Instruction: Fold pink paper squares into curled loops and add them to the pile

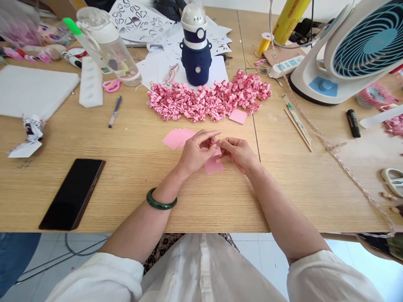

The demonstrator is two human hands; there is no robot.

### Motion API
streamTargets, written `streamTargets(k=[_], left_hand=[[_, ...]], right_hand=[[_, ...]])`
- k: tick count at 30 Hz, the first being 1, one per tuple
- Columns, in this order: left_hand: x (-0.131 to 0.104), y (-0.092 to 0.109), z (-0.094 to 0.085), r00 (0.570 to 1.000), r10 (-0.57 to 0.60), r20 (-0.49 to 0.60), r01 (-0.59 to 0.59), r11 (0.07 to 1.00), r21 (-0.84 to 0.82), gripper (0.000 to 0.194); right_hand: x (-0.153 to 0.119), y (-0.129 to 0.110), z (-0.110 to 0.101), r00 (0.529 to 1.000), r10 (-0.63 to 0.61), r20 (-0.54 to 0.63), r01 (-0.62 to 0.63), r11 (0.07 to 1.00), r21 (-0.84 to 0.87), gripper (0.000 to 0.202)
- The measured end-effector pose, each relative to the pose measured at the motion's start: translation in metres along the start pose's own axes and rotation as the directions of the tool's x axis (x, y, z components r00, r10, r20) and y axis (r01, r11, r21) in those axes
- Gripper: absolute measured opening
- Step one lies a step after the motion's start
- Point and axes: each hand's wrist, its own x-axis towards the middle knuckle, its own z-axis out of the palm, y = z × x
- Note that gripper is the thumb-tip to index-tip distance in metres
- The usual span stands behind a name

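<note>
My left hand and my right hand meet over the table, fingers pinched together. Between them is a small curled piece of pink paper, partly hidden by the fingers. Under and beside the fingertips lie flat pink paper squares. A fanned set of pink sheets rests left of my left hand. Beyond both hands spreads a long heap of curled pink paper pieces, with a small stack of pink squares at its near right edge.
A dark blue bottle stands behind the heap, a clear bottle to its left. A phone lies at front left. On the right are a fan, wooden sticks, a black marker and a twisted cord.
</note>
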Motion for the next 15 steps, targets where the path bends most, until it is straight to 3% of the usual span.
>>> streamTargets(k=[7, 15], left_hand=[[0.0007, -0.0011, -0.0033, 0.953, -0.296, 0.07, 0.304, 0.913, -0.271, 0.053], [0.0014, 0.0072, -0.0032, 0.906, -0.404, 0.126, 0.414, 0.787, -0.456, 0.044]], right_hand=[[0.0001, -0.0002, 0.0013, 0.999, -0.043, -0.013, 0.043, 0.999, -0.033, 0.041], [-0.0012, -0.0023, 0.0036, 0.984, -0.161, -0.069, 0.154, 0.983, -0.1, 0.045]])
